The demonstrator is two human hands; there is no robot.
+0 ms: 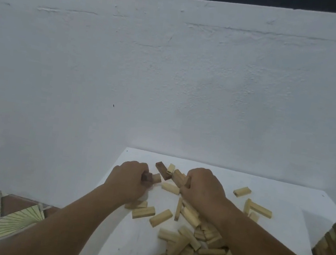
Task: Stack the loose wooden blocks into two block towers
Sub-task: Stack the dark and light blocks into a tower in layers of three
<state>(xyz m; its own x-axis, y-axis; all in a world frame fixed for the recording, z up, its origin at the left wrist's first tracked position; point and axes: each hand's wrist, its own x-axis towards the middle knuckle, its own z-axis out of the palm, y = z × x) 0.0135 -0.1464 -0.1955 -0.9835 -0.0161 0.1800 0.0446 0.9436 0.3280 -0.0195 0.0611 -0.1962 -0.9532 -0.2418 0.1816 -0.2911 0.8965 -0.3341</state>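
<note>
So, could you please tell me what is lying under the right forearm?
Pale wooden blocks lie heaped on the white table beneath the right forearm. The arm covers part of the heap, so how many blocks sit under it cannot be seen.

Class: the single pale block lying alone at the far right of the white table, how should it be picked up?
Take the pale block across its two long sides, coming from above. It lies flat on the white table, apart from other blocks, so fingers fit on both sides; its short ends give less hold.
</note>
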